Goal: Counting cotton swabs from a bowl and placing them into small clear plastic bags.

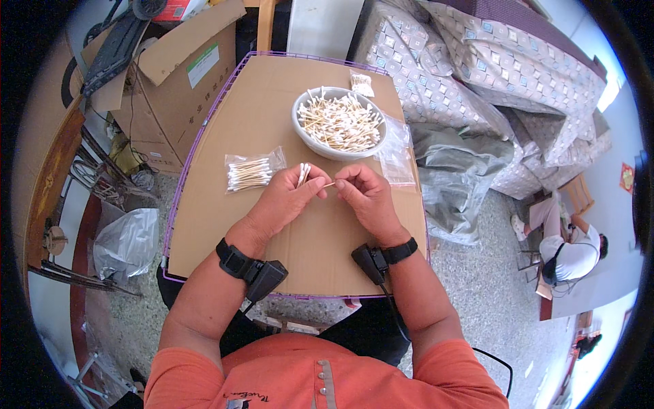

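Observation:
Several cotton swabs [303, 173] with white tips stand up out of my left hand [291, 196], which is closed around them. My right hand [366, 198] pinches the thin stick of a cotton swab [330, 185] that spans the gap between both hands' fingertips. Just beyond my hands sits a round pale bowl [304, 137] heaped with loose cotton swabs [343, 121]. Left of my left hand lies a clear plastic bag [276, 158] with a row of cotton swabs [248, 174] in it. Flat clear bags [397, 160] lie right of the bowl.
Cardboard [225, 123] covers the small table, edged by a purple wire rim [193, 146]. A small bag of swabs [362, 84] lies behind the bowl. A large carton [174, 95] stands at left, wrapped furniture [470, 75] at back right. Another person [572, 252] sits far right.

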Tool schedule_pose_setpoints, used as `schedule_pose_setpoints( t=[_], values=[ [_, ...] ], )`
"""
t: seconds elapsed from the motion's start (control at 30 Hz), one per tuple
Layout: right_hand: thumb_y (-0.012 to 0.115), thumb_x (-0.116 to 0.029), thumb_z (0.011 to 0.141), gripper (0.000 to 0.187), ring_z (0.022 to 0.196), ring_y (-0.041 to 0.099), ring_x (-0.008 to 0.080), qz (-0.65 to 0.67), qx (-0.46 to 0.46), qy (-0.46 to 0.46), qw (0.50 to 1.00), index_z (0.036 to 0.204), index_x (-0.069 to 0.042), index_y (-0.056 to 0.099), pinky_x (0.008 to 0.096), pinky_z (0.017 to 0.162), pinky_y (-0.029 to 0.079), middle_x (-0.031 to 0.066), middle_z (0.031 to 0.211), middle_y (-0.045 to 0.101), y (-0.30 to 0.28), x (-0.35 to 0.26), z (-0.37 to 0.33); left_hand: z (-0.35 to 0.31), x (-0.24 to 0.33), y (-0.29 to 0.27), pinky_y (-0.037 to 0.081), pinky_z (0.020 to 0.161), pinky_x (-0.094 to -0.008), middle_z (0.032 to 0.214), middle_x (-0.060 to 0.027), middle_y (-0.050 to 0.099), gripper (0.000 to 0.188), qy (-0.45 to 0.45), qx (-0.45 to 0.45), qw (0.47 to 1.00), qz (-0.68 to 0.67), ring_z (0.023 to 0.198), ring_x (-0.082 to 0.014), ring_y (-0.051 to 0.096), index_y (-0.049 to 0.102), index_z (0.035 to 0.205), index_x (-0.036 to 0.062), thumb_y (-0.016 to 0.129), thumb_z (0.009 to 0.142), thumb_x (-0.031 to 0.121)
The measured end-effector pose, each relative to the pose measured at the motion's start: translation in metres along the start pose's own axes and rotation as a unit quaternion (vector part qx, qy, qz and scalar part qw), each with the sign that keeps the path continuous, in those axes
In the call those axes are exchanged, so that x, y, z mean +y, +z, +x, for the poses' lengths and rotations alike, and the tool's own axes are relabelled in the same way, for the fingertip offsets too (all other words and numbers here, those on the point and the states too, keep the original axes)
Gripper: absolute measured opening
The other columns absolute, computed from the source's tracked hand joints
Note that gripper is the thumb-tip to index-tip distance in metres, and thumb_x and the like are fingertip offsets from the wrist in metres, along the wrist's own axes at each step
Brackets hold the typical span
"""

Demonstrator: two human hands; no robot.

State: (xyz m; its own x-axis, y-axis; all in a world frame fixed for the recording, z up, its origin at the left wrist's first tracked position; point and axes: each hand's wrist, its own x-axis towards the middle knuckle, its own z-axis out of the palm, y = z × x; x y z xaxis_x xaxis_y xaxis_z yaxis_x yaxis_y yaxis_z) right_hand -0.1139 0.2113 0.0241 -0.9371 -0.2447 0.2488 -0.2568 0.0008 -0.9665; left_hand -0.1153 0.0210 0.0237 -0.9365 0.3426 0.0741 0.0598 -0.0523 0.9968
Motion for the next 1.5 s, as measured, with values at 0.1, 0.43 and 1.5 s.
schedule_pose_setpoints(
  t=[0.1,0.43,1.5],
  values=[
    [0.062,-0.004,0.091,0.006,0.076,0.052,0.0027,0.005,-0.001,0.004,1.000,0.096,-0.004,0.058,0.0186,0.065,0.043,-0.0042,0.086,0.059,0.0004,-0.0010,-0.0004,-0.0013,0.0006,0.0002,0.034,0.045,-0.0164,0.076,0.0053,0.061,0.017,0.006,0.002,1.000,-0.005,0.052,0.0003,0.041,0.063,0.100,0.0079,0.054,0.096,0.022],
    [0.062,-0.004,0.091,0.006,0.078,0.053,0.0033,-0.008,0.002,-0.004,1.000,0.097,-0.004,0.059,0.0190,0.067,0.044,-0.0038,0.087,0.059,-0.0009,0.0000,-0.0015,-0.0021,0.0033,0.0002,0.039,0.055,-0.0182,0.080,0.0031,0.062,0.018,0.000,-0.002,1.000,-0.003,0.063,-0.0022,0.047,0.063,0.100,0.0059,0.055,0.095,0.021],
    [0.064,-0.011,0.089,0.009,0.064,0.049,0.0041,-0.064,-0.062,0.032,0.995,0.090,-0.003,0.060,0.0213,0.056,0.041,-0.0035,0.072,0.057,0.0051,0.0057,-0.0016,-0.0049,0.0053,-0.0007,0.031,0.049,-0.0150,0.075,0.0065,0.057,0.022,-0.010,-0.013,0.999,-0.034,0.056,0.0007,0.039,0.066,0.107,0.0055,0.058,0.095,0.022]
  ],
)
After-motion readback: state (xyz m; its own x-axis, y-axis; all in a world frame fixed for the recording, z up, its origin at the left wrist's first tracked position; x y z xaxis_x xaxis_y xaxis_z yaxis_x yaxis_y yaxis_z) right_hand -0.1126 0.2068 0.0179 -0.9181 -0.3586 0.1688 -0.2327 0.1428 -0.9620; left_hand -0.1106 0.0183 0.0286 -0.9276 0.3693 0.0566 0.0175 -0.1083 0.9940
